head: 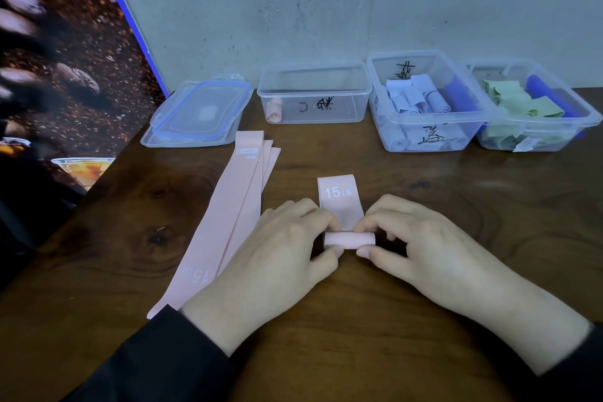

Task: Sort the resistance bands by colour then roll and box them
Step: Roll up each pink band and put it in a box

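A pink resistance band (339, 202) marked 15 LB lies on the wooden table, its near end wound into a roll (348, 238). My left hand (280, 254) pinches the roll's left end between thumb and fingers. My right hand (421, 248) pinches its right end the same way. A stack of flat pink bands (235, 206) lies to the left. The middle clear box (342, 75) holds one rolled pink band (274, 112).
A clear box (378, 73) of pale blue rolls and a box (587, 111) of green rolls stand at the back right, each with a dark blue band inside. Stacked lids (199, 114) lie at the back left. A printed board leans at the left.
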`<state>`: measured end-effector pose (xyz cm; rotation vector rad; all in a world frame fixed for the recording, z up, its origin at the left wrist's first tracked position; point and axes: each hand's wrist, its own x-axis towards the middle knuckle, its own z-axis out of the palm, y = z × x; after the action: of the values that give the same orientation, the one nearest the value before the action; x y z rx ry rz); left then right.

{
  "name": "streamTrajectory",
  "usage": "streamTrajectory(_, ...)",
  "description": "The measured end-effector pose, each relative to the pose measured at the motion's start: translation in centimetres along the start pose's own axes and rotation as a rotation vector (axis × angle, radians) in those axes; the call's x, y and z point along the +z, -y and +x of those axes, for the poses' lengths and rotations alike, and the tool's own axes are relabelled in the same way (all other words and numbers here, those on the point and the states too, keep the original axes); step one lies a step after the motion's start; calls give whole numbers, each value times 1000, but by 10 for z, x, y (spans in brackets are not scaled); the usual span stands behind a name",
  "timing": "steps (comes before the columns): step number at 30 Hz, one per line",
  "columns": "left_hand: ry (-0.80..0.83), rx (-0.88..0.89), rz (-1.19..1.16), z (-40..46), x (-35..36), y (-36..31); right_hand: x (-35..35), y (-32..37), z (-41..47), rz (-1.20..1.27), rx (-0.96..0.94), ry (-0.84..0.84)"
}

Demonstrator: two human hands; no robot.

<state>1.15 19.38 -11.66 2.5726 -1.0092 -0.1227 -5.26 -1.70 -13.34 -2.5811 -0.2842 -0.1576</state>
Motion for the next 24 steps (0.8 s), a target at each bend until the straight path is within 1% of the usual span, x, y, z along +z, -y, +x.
streamTrajectory(3, 16, -5, 6, 1, 0, 0, -1, 1, 0, -25, -12, 14)
streamTrajectory(12, -5, 0, 6, 0, 1, 3, 5, -2, 2, -47, -47, 6)
streamTrajectory(16, -12, 1, 15, 0, 2, 3, 8, -2, 3, -35, -27, -41)
streamTrajectory(24, -25, -10, 13, 1, 0, 1, 8, -3, 4, -34, -21, -22)
